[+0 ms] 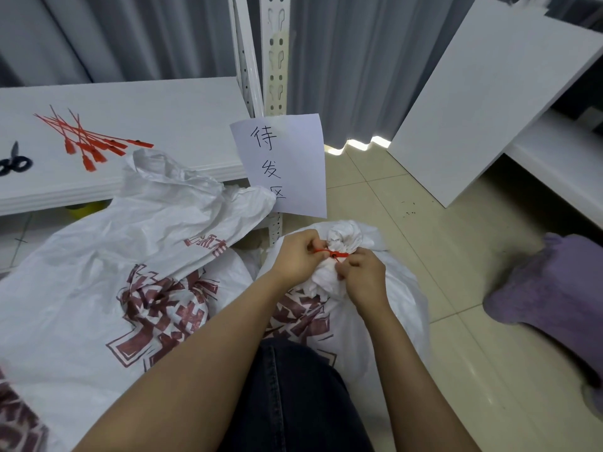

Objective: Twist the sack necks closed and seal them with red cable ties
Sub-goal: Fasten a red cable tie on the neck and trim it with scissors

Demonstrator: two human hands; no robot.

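A white woven sack point(401, 308) with dark red print stands in front of me, its neck point(346, 238) twisted into a bunch. A red cable tie point(332, 254) runs around that neck. My left hand point(298, 259) pinches the tie's strap end on the left side. My right hand point(365, 277) pinches the tie's head end and presses against the gathered fabric below the neck. A second sack point(107, 272) lies to the left with its mouth point(182, 190) open and crumpled. Several spare red cable ties point(88, 141) lie on the white shelf board point(182, 112).
Black scissors point(14, 163) lie at the shelf's left edge. A paper sign point(284, 164) with handwriting hangs on the white shelf post point(277, 53). A white board point(489, 102) leans at the right. A purple cushioned stool point(551, 288) stands on the beige tiled floor point(456, 337).
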